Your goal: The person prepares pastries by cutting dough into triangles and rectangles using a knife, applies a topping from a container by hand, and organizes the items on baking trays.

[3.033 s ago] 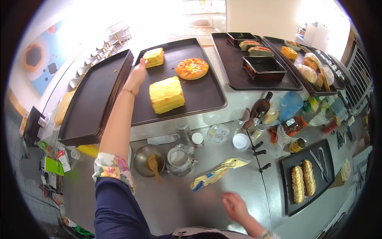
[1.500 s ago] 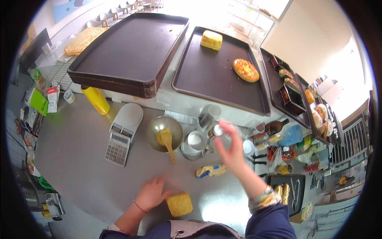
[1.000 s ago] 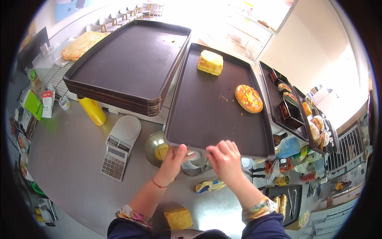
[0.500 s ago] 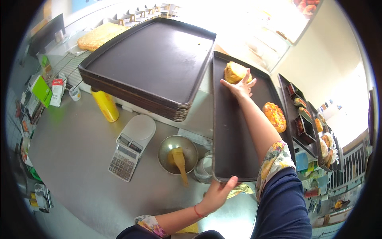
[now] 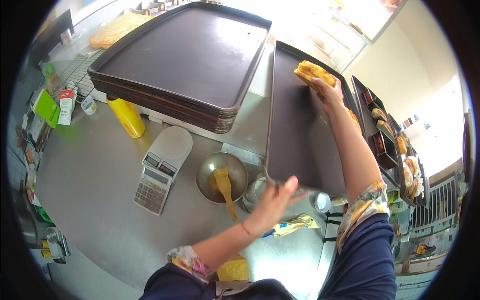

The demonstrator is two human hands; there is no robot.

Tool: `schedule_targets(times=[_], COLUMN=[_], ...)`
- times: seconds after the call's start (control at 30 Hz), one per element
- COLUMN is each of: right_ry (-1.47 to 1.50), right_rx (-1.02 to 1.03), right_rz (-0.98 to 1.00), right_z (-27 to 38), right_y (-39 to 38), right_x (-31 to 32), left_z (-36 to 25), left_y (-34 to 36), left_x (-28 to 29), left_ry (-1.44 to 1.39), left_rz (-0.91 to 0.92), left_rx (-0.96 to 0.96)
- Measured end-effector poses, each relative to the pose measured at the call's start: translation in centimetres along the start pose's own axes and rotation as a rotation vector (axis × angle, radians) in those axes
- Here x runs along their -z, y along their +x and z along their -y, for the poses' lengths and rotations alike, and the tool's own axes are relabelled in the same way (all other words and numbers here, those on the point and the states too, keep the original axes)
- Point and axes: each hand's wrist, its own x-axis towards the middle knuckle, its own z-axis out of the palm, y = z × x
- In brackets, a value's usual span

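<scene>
My right hand (image 5: 330, 92) is closed around a golden-yellow topped bread (image 5: 315, 74), held on its edge over the far part of a long black baking tray (image 5: 305, 135). A second topped bread (image 5: 354, 120) lies at the tray's right side, mostly hidden behind my right forearm. Close to the tray's near left corner is my left hand (image 5: 272, 205), blurred, with thumb and fingers apart and nothing in it. Just left of it a metal bowl (image 5: 204, 182) holds a wooden-handled brush (image 5: 223, 185).
A tall stack of black trays (image 5: 175, 60) stands at the back left. Near it are a yellow cylinder (image 5: 126, 117), a white kitchen scale (image 5: 172, 145) and a calculator (image 5: 151, 190). A yellow wrapper (image 5: 295, 225) lies in front. More trays with breads (image 5: 382, 127) line the right.
My right hand has taken hold of the bread and tipped it up on its edge. The long tray has shifted away from me, and my left hand's fingers have loosened from its corner.
</scene>
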Motion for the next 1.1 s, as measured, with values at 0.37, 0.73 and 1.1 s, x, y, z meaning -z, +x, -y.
schedule_targets(times=[0.37, 0.73, 1.1], right_ry=[0.510, -0.356, -0.441], right_rx=[0.186, -0.182, 0.033], right_rz=[0.358, 0.571, 0.440], right_z=[1.8, -17.1, -28.6], right_y=[-27.3, -66.5, -69.4], right_x=[15.1, 31.0, 36.6], left_z=[-1.7, 22.6, 32.7], left_y=[-1.9, -28.3, -30.6], left_x=[2.5, 11.3, 15.0], left_ry=[-0.273, 0.321, 0.567], left_rz=[0.284, -0.025, -0.231], left_rx=[0.453, 1.129, 0.517])
